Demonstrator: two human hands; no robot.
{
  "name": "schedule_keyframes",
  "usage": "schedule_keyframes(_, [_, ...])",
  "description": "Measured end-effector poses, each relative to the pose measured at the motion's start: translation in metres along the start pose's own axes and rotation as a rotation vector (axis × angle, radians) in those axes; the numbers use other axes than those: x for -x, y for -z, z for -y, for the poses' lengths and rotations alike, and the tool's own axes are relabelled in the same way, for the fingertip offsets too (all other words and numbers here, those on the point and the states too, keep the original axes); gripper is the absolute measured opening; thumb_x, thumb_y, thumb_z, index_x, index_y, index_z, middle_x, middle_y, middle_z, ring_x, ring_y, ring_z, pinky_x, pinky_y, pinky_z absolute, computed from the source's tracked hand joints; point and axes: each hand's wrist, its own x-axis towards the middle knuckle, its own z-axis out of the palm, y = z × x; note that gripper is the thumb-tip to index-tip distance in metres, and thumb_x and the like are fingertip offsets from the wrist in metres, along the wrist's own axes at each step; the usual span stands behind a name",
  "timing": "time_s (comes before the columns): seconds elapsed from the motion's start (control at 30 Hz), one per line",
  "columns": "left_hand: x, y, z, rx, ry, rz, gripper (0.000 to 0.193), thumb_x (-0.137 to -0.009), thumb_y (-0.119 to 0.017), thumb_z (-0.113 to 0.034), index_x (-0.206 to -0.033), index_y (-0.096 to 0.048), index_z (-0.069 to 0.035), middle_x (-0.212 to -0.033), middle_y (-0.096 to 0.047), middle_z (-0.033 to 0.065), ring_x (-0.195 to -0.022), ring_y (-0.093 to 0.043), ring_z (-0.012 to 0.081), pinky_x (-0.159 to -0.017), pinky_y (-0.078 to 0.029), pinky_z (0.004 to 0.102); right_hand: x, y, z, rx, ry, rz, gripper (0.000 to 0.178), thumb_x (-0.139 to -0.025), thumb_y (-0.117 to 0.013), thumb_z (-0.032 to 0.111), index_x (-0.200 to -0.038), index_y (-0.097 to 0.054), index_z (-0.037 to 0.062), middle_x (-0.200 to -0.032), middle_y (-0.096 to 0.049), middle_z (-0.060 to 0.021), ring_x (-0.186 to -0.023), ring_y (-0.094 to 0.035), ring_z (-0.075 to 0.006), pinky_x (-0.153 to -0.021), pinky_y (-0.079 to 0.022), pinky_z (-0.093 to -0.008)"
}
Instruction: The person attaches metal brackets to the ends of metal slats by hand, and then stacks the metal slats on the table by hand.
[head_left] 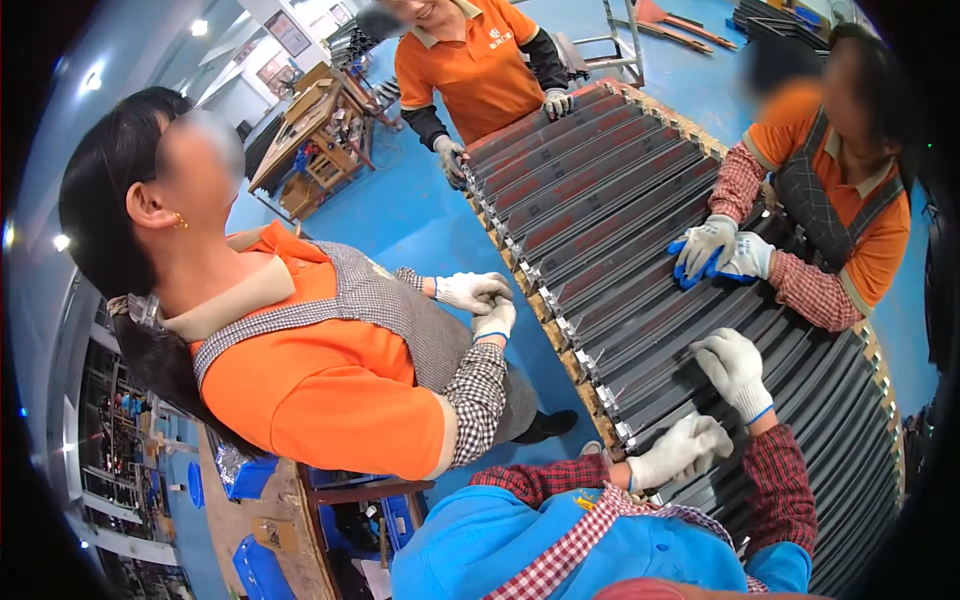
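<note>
Left hand [680, 450]: lower centre, gloved, fingers curled loosely at the near ends of the dark metal slats [640, 230].
Right hand [735, 368]: gloved fingers narrow, resting on the slats.
Slats: upper centre to lower right.

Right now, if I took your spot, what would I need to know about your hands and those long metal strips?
Left hand: gloved, resting at the near edge of the stack of dark metal profiles, by their silvery ends.
Right hand: gloved, flat on top of the profiles, gripping nothing.
The profiles lie side by side on a long bench. Three co-workers stand around it; one presses blue-palmed gloves on the far side.
Done or left: cannot tell from this view.
</note>
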Motion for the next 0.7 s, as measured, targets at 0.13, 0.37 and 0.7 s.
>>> schedule_keyframes(0.13, [-0.017, 0.008, 0.028, -0.253, -0.331, 0.025, 0.020, -0.103, -0.057, -0.023, -0.097, -0.065, -0.005, -0.072, -0.061, 0.0000, -0.054, -0.043, 0.0046, -0.047, -0.032, 0.0199, -0.025, -0.030, 0.001, -0.052, 0.034, 0.085, 0.015, -0.086, -0.069, 0.020, -0.092, -0.073, 0.0069, -0.087, -0.066, -0.0068, -0.078, -0.062, -0.0283, -0.071, -0.051, -0.0357])
schedule_keyframes(0.37, [-0.018, 0.017, 0.033, -0.203, -0.258, -0.062, 0.023, -0.104, -0.060, -0.024, -0.093, -0.066, -0.004, -0.078, -0.065, 0.0012, -0.055, -0.045, 0.0057, -0.051, -0.036, 0.0205, -0.028, -0.049, 0.004, -0.128, -0.143, -0.104, 0.013, -0.086, -0.069, 0.018, -0.085, -0.072, 0.0058, -0.079, -0.064, -0.0058, -0.068, -0.061, -0.0268, -0.067, -0.050, -0.0340])
schedule_keyframes(0.7, [-0.021, 0.018, 0.041, -0.227, -0.290, -0.064, 0.021, -0.103, -0.063, -0.023, -0.096, -0.069, -0.004, -0.077, -0.065, 0.0004, -0.056, -0.046, 0.0059, -0.052, -0.037, 0.0207, -0.024, -0.051, 0.000, -0.215, -0.177, -0.165, 0.012, -0.085, -0.071, 0.017, -0.083, -0.072, 0.0055, -0.076, -0.063, -0.0051, -0.066, -0.060, -0.0258, -0.065, -0.049, -0.0337])
